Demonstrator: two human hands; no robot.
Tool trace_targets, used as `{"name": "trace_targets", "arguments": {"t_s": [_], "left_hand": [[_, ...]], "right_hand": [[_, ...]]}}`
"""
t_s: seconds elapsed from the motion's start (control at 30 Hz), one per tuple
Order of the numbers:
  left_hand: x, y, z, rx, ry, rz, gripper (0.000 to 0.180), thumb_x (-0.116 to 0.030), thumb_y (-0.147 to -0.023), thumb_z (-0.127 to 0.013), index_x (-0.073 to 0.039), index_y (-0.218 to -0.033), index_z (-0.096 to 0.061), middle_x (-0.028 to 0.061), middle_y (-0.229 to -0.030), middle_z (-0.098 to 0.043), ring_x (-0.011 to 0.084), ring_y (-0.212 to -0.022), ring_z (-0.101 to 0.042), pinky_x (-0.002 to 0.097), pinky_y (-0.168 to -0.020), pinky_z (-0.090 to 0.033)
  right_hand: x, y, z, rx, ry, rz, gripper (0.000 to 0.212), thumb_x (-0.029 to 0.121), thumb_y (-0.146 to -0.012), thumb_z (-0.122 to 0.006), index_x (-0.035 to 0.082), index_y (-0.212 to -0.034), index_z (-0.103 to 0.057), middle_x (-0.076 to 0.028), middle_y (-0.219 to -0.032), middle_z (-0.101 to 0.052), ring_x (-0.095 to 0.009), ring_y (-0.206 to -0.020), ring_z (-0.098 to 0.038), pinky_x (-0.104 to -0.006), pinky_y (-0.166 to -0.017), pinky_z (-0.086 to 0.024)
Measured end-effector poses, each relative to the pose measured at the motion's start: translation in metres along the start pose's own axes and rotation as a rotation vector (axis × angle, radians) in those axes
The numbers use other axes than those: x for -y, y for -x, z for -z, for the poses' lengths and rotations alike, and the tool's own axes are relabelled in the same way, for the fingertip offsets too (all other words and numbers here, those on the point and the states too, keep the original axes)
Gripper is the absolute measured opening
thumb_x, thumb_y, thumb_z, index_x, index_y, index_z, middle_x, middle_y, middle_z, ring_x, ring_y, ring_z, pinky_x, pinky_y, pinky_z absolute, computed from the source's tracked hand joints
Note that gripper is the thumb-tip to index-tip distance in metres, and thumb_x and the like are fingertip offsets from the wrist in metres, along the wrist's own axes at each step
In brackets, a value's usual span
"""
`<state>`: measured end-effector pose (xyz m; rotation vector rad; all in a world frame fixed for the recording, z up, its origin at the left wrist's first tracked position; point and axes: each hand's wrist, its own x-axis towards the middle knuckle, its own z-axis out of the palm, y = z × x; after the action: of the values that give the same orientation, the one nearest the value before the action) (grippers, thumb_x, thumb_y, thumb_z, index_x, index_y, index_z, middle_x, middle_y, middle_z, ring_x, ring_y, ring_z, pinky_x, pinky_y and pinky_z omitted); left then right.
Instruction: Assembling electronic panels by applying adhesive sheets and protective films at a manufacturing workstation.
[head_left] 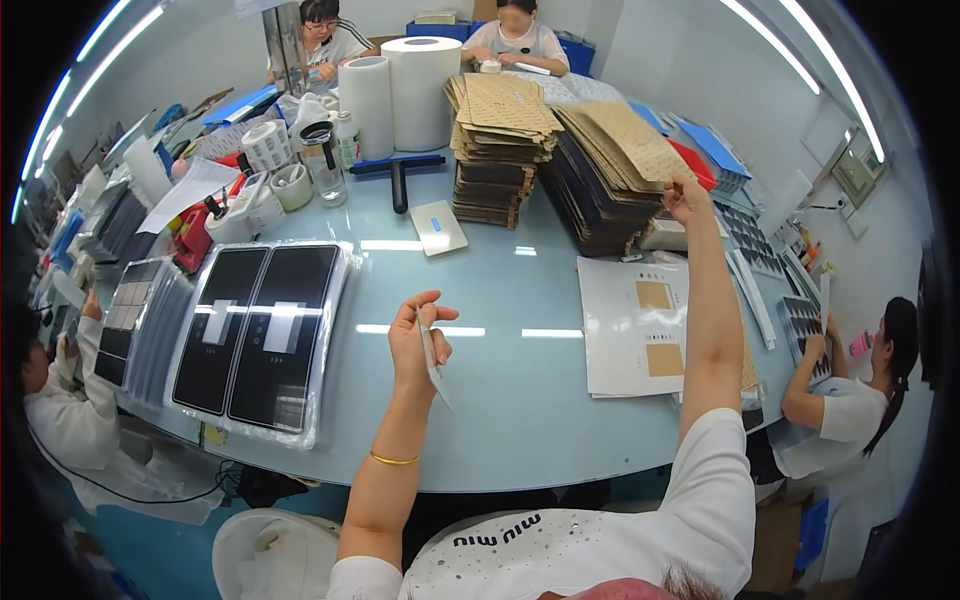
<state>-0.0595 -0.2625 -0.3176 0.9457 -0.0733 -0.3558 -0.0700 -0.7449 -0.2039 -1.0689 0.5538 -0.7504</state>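
Note:
My left hand [412, 342] is raised over the middle of the table, fingers curled round a thin, flat, pale card [434, 368] seen nearly edge-on. My right arm stretches far to the right. There my right hand [686, 199] pinches the near corner of a brown backing-paper sheet [632, 143] on top of a tall, leaning stack [590, 200] of dark-edged sheets. To the left of that rises a second stack of brown sheets [495, 150]. A white sheet with two tan squares [620, 325] lies flat below my right hand.
Wrapped black panels [252, 335] lie at the left. A cream square card [438, 228], a blue-and-black squeegee [399, 190], white rolls [425, 95] and a glass jar [322, 165] stand or lie farther back. Co-workers sit around the glossy table [500, 400]; a white bin [270, 555] is below.

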Motion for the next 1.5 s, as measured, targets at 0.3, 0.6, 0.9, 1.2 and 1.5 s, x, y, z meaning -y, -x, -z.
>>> {"name": "trace_targets", "arguments": {"t_s": [0.3,0.6,0.9,1.2,1.5], "left_hand": [[-0.006,0.003,-0.002,-0.032,0.058,0.032,0.014,-0.009,-0.093,-0.048,-0.001,-0.103,-0.054,0.0110,-0.075,-0.064,0.0081,-0.031,-0.041,0.0198,-0.030,-0.027],[0.006,-0.002,-0.006,0.000,0.096,0.010,0.016,-0.007,-0.093,-0.050,0.001,-0.106,-0.052,0.0127,-0.078,-0.064,0.0087,-0.030,-0.039,0.0196,-0.030,-0.028],[0.021,0.000,-0.002,-0.029,-0.075,0.023,0.019,-0.010,-0.093,-0.050,0.002,-0.108,-0.053,0.0120,-0.080,-0.063,0.0075,-0.033,-0.039,0.0183,-0.032,-0.030],[0.026,-0.004,0.014,0.048,0.000,-0.022,0.020,-0.009,-0.094,-0.049,0.002,-0.109,-0.054,0.0126,-0.082,-0.064,0.0077,-0.035,-0.039,0.0183,-0.034,-0.032],[0.034,-0.011,0.015,0.034,-0.009,0.009,0.020,-0.009,-0.094,-0.048,0.000,-0.111,-0.055,0.0126,-0.084,-0.065,0.0075,-0.037,-0.042,0.0183,-0.035,-0.032]], "right_hand": [[-0.025,0.072,0.034,0.013,0.560,0.301,0.021,0.026,-0.088,-0.059,0.007,-0.078,-0.058,0.000,-0.055,-0.052,-0.006,-0.039,-0.042,-0.0199,-0.037,-0.033],[-0.071,0.291,0.078,0.374,1.944,0.588,0.061,-0.002,-0.072,-0.058,0.017,-0.129,-0.052,-0.012,-0.127,-0.053,-0.028,-0.125,-0.043,-0.0461,-0.103,-0.031],[-0.091,0.282,0.133,0.041,1.363,0.986,0.026,0.004,-0.083,-0.055,0.008,-0.107,-0.063,-0.012,-0.091,-0.065,-0.024,-0.088,-0.064,-0.0320,-0.087,-0.047],[0.006,0.240,0.179,-0.328,-0.226,0.546,0.030,0.009,-0.095,-0.048,-0.001,-0.122,-0.046,-0.012,-0.117,-0.057,-0.023,-0.106,-0.058,-0.0367,-0.090,-0.048],[0.028,0.229,0.228,-0.285,-0.139,0.408,0.034,0.005,-0.094,-0.046,0.003,-0.128,-0.042,-0.010,-0.124,-0.053,-0.023,-0.111,-0.055,-0.0388,-0.092,-0.048]]}}
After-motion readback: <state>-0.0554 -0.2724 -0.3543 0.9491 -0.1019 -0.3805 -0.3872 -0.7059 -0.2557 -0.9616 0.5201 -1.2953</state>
